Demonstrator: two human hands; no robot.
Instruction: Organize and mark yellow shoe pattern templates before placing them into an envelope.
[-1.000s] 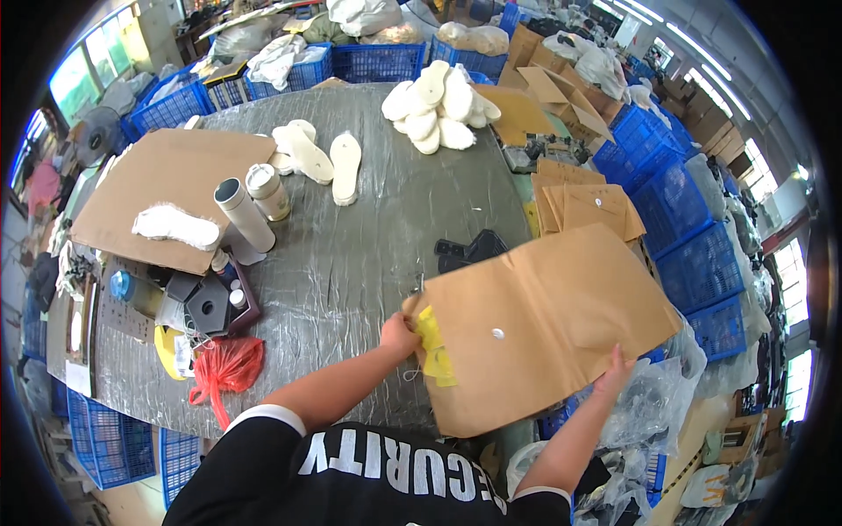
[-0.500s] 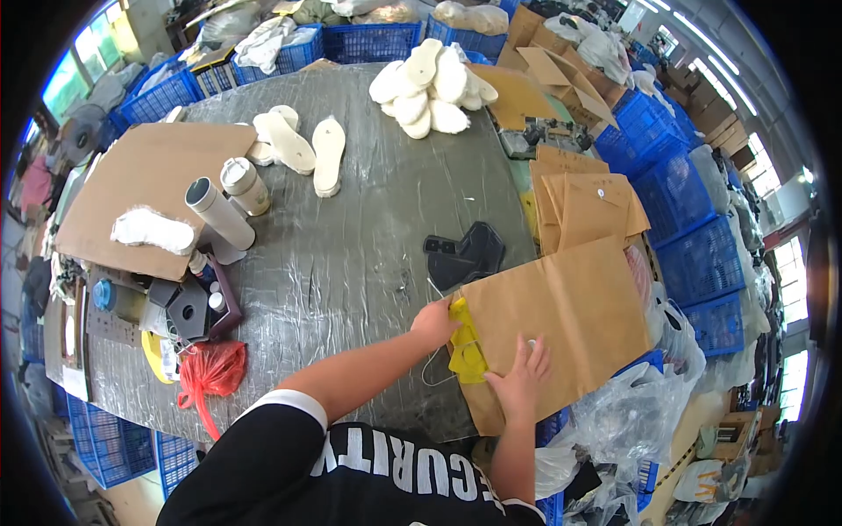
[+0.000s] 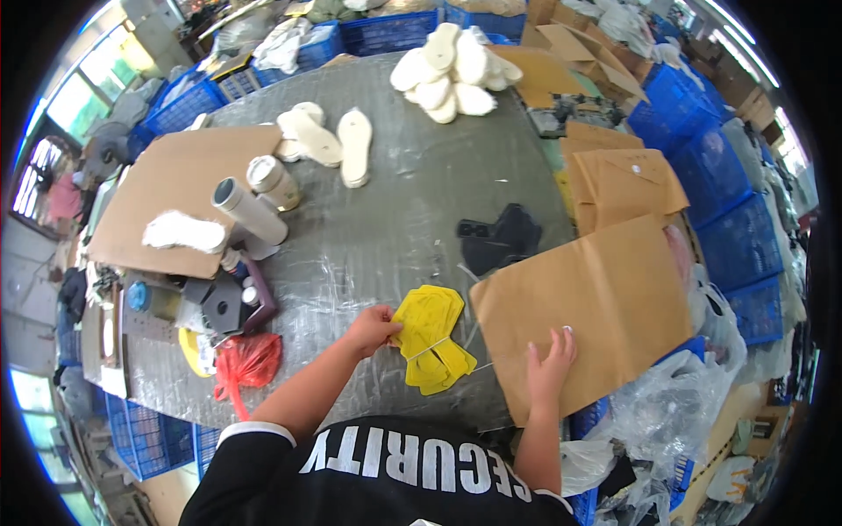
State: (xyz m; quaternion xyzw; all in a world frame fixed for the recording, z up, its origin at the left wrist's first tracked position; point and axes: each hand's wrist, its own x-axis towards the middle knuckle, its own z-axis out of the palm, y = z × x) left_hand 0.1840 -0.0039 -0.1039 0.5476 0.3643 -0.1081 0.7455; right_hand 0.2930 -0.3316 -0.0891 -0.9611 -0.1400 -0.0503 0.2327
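My left hand pinches the left edge of a bundle of flat yellow templates, cinched at its middle by a white string. The bundle is above the grey table at the left of a large brown paper envelope. Fingers spread, my right hand rests on the envelope's lower part. Loose string runs from the bundle toward the envelope's left edge. Beyond them lie flat black pieces on the table.
More brown envelopes lie at the right, near blue crates and clear plastic bags. White fluffy insoles are heaped at the back. Two tumblers, a cardboard sheet and a red plastic bag are at the left.
The yellow bundle, partly inside the envelope before, is now out of it and farther left, drawn by my left hand. My right hand stays on the envelope. The whole view has shifted slightly.
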